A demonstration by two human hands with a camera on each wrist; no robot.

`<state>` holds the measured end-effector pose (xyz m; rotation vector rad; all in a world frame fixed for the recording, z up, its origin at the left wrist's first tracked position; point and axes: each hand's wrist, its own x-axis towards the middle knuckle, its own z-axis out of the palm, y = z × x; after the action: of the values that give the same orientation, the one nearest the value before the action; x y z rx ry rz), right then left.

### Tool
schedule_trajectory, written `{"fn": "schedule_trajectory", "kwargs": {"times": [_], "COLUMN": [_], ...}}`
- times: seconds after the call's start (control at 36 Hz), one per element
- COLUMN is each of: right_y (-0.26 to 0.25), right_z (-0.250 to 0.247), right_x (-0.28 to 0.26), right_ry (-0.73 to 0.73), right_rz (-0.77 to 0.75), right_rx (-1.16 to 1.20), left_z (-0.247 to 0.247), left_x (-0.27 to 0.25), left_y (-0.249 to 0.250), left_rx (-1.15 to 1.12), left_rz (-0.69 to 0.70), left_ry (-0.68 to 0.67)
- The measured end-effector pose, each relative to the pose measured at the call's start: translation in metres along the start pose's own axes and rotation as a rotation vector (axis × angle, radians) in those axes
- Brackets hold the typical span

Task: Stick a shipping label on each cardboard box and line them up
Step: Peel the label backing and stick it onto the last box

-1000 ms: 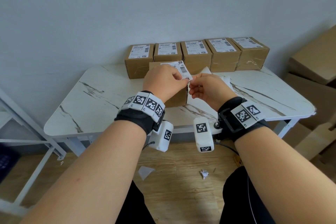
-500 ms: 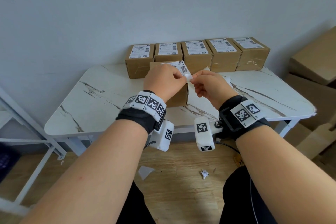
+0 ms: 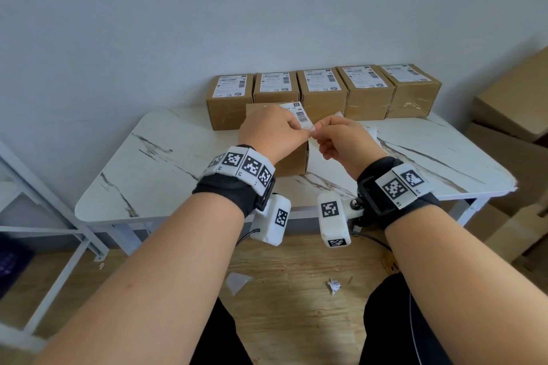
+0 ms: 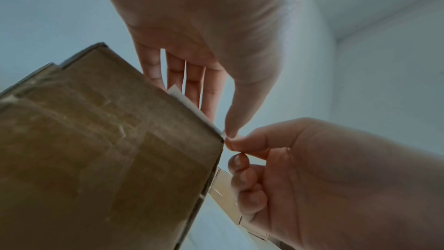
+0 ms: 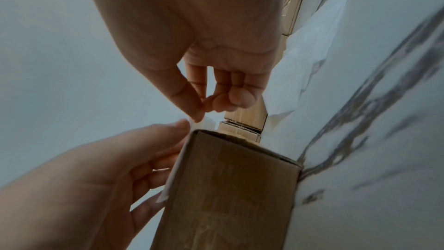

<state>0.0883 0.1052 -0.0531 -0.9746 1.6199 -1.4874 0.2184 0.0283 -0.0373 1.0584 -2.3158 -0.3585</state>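
Five labelled cardboard boxes (image 3: 323, 92) stand in a row at the back of the marble table (image 3: 154, 175). A sixth box (image 3: 292, 161) stands in front of them, mostly hidden under my left hand (image 3: 305, 135). That hand pinches a white shipping label (image 3: 301, 114) above the box top. My right hand (image 3: 315, 131) pinches a thin translucent backing corner (image 3: 310, 127) at the label's near edge. In the left wrist view the label (image 4: 185, 103) lies along the top edge of the box (image 4: 108, 159). In the right wrist view thumb and forefinger (image 5: 199, 115) meet just above the box (image 5: 228, 187).
Loose white backing sheets (image 3: 370, 135) lie on the table right of the front box. Large cardboard cartons (image 3: 513, 115) stand at the right, and a white metal rack (image 3: 44, 216) at the left. Paper scraps (image 3: 333, 286) lie on the wooden floor below.
My right hand has drawn slightly right and up from the left hand, so a translucent corner now shows between them. The boxes have not moved.
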Motion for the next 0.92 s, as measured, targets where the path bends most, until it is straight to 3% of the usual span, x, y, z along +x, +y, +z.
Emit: {"fn": "schedule_trajectory", "kwargs": {"times": [0.28, 0.44, 0.64, 0.92], "right_y": [0.0, -0.001, -0.025, -0.02], "right_z": [0.0, -0.002, 0.009, 0.019], "right_x": [-0.001, -0.002, 0.004, 0.007], "right_ry": [0.008, 0.003, 0.088, 0.117], "right_rz": [0.015, 0.055, 0.25, -0.01], "right_rx": [-0.019, -0.027, -0.043, -0.127], "left_z": [0.003, 0.004, -0.005, -0.009], "left_x": [0.001, 0.001, 0.003, 0.002], "left_y": [0.002, 0.003, -0.003, -0.003], "left_rx": [-0.083, -0.173, -0.23, -0.164], "left_rz": [-0.023, -0.117, -0.161, -0.16], "left_ry": [0.002, 0.022, 0.073, 0.075]}}
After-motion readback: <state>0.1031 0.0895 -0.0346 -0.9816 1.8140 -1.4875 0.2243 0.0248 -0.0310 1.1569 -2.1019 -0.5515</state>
